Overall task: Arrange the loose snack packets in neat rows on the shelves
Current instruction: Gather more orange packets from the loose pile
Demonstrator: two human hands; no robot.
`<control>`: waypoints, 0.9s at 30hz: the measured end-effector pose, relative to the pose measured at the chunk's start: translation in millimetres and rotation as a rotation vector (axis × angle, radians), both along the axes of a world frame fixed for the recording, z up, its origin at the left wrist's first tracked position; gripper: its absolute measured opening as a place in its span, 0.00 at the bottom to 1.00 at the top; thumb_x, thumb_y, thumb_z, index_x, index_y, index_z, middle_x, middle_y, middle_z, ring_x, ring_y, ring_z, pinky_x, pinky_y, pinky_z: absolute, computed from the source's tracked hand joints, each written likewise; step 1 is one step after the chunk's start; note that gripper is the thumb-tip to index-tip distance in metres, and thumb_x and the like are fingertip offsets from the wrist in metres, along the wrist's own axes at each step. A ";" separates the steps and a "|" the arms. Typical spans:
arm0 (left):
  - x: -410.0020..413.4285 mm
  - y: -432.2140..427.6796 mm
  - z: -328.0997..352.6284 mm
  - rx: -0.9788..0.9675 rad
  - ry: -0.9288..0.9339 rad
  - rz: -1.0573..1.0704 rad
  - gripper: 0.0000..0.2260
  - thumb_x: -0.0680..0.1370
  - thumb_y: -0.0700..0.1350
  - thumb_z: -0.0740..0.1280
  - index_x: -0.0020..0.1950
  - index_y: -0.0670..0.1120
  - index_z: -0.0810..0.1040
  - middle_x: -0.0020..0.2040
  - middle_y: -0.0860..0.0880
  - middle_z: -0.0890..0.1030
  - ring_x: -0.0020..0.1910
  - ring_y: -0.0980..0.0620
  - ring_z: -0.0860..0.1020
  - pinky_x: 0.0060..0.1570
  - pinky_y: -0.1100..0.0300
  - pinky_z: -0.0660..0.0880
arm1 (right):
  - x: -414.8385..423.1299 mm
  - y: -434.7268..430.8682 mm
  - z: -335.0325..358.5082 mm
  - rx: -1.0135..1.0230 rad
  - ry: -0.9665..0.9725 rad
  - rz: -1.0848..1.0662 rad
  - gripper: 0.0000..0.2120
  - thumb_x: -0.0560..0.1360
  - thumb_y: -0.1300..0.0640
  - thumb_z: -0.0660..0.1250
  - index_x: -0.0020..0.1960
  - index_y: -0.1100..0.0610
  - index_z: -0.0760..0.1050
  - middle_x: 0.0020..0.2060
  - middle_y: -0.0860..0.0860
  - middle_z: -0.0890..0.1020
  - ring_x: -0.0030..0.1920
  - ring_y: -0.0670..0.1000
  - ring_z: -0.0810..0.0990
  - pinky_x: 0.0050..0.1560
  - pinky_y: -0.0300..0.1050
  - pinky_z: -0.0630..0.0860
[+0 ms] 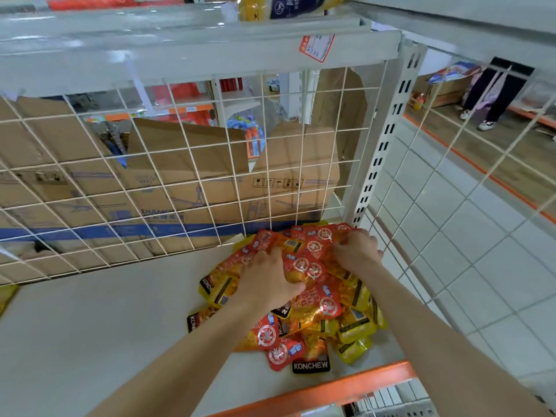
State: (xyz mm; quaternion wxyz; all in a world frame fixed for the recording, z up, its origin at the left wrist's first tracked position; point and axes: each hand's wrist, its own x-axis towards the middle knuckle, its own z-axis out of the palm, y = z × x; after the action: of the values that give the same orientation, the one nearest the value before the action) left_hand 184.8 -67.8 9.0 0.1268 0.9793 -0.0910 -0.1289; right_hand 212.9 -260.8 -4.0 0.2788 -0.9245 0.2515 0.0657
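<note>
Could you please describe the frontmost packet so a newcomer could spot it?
Find the orange shelf lip. Just behind it, at the near edge of the snack pile, lies the packet. Unlike its red and yellow neighbours, its black band reads KONCHEW.

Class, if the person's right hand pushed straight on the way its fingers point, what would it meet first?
The right hand would likely meet the red snack packets at the pile's rear first, then the wire mesh panel; depth unclear.
</note>
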 end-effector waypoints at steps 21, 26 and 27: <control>-12.8 61.0 21.6 -1.170 0.336 0.559 0.31 0.66 0.68 0.75 0.64 0.56 0.77 0.57 0.53 0.85 0.56 0.48 0.83 0.64 0.42 0.74 | -41.3 21.7 43.6 0.620 -0.680 -0.232 0.06 0.83 0.53 0.57 0.54 0.53 0.71 0.45 0.52 0.82 0.43 0.52 0.81 0.42 0.50 0.77; -33.2 81.5 31.4 -1.341 0.363 0.655 0.20 0.79 0.52 0.70 0.66 0.44 0.75 0.56 0.45 0.85 0.55 0.44 0.84 0.63 0.42 0.76 | -57.8 59.9 40.0 0.772 -0.586 -0.069 0.04 0.82 0.54 0.63 0.55 0.54 0.73 0.44 0.47 0.82 0.44 0.46 0.81 0.39 0.38 0.74; -38.7 87.2 32.6 -1.366 0.362 0.671 0.18 0.80 0.50 0.69 0.66 0.43 0.75 0.57 0.44 0.85 0.55 0.43 0.84 0.62 0.43 0.77 | -61.2 69.1 37.9 0.792 -0.563 -0.030 0.04 0.81 0.54 0.65 0.55 0.54 0.73 0.42 0.46 0.82 0.42 0.46 0.81 0.38 0.37 0.74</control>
State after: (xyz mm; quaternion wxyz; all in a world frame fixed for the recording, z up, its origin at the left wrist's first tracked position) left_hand 146.1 19.4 41.6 0.7466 0.6229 0.1729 -0.1569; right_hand 151.8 -191.6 33.9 0.6675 -0.7253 0.1353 -0.1004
